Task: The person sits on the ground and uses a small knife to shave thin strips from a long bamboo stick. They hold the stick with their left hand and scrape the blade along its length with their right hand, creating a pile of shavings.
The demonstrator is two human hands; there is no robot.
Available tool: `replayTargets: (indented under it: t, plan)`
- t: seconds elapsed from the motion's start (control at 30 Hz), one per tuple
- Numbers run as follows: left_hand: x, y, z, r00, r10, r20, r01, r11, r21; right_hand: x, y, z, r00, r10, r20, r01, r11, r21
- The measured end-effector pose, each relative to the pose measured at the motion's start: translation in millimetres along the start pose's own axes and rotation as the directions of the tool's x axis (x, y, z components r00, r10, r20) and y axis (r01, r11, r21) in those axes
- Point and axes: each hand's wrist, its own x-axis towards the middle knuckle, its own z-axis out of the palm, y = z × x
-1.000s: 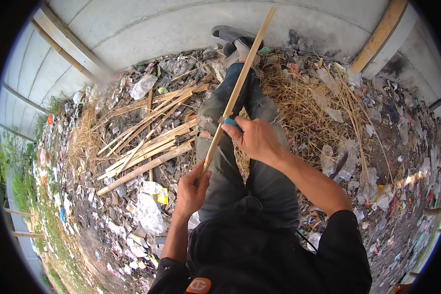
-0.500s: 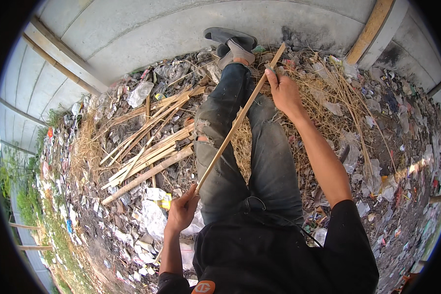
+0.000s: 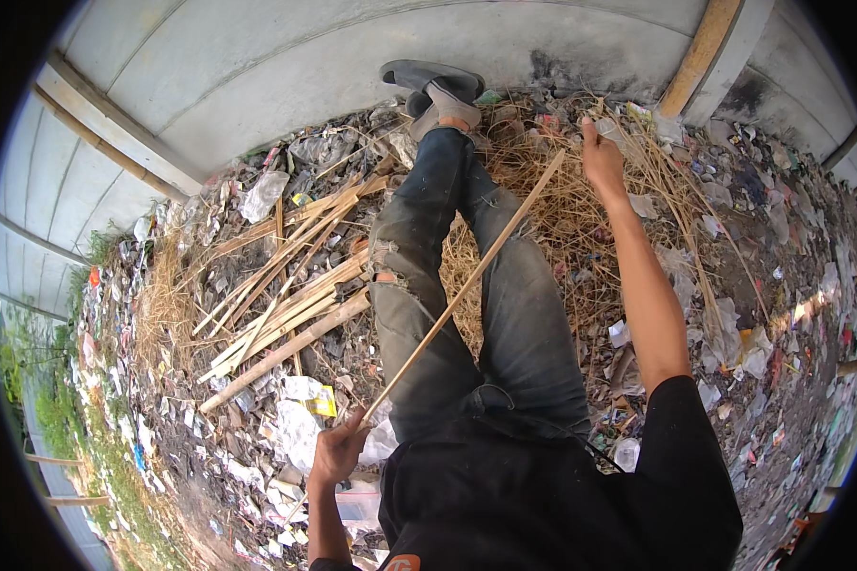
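A long, thin bamboo strip (image 3: 476, 274) slants across my lap, its far end raised toward the right. My left hand (image 3: 339, 451) is closed around the strip near its lower end. Apart from the strip, to the right of its far end, is my right hand (image 3: 603, 164). Its fingers are curled and the thumb points up; whatever they may hold is hidden. Several split bamboo strips (image 3: 286, 314) lie in a loose pile to the left of my legs (image 3: 428, 276), with a thicker round pole (image 3: 286, 352) along the pile's near side.
Scraps of plastic and paper litter the ground (image 3: 200, 447). Dry straw and thin shavings (image 3: 552, 266) lie under and right of my legs. A grey panel wall (image 3: 352, 67) with posts (image 3: 700, 62) rises beyond my feet. Green plants (image 3: 52, 390) grow at the far left.
My right hand has come off the strip and moved outward to the right. The strip's far end has dropped slightly nearer to me, while my left hand keeps hold of it, a little lower.
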Motion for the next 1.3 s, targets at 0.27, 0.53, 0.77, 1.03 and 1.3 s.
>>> replayTargets:
  t: [0.27, 0.53, 0.77, 1.03, 1.3]
  plan:
    - [31, 36, 46, 0.999, -0.049, -0.018, 0.042, 0.963, -0.268, -135, -85, 20, 0.932, -0.173, 0.318, -0.008, 0.869, 0.495]
    - [72, 102, 50, 0.988, 0.018, -0.155, -0.077, 0.919, -0.386, -247, -135, 59, 0.782, -0.461, 0.419, 0.222, 0.835, 0.504]
    - [92, 117, 42, 0.973, 0.033, -0.229, -0.106, 0.944, -0.312, -295, -128, 51, 0.569, -0.581, 0.582, 0.581, 0.785, 0.215]
    - [74, 113, 20, 0.997, -0.015, -0.071, -0.02, 0.888, -0.459, -174, -94, 61, 0.896, -0.319, 0.308, 0.301, 0.948, 0.105]
    - [86, 134, 33, 0.98, 0.132, -0.152, -0.175, 0.931, -0.32, -208, -101, 42, 0.868, -0.309, 0.39, 0.244, 0.947, 0.207]
